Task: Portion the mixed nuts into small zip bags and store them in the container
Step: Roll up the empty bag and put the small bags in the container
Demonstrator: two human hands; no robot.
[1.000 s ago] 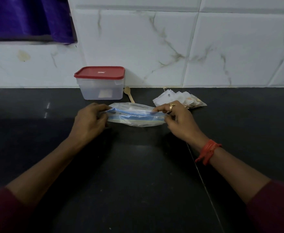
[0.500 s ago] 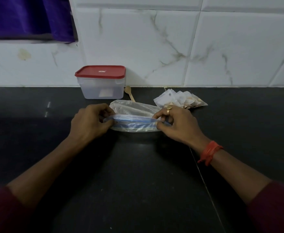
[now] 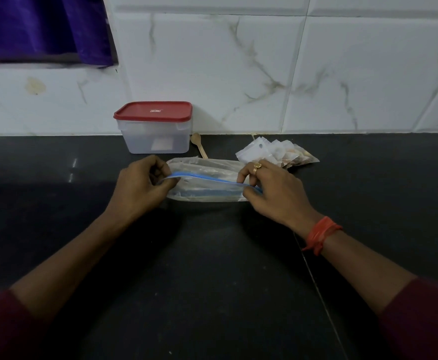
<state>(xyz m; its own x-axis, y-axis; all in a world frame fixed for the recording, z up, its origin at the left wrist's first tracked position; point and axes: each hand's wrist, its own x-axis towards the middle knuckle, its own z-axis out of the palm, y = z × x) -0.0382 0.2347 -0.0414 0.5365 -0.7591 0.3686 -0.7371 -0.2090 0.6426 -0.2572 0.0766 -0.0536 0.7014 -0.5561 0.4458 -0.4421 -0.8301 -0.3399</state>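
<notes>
Both hands [image 3: 140, 188] [image 3: 275, 193] pinch the zip bag's [image 3: 207, 188] blue seal.

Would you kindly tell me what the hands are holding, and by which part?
The large zip bag, by its blue zipper strip: the left hand pinches the left end, the right hand the right end.

Your left sleeve [image 3: 2, 326] maroon, your right sleeve [image 3: 425, 320] the same, forearms bare, orange-red thread band [image 3: 319, 235] wound round your right wrist, gold ring [image 3: 256, 166] just beyond the band on your right hand [image 3: 277, 193]
</notes>
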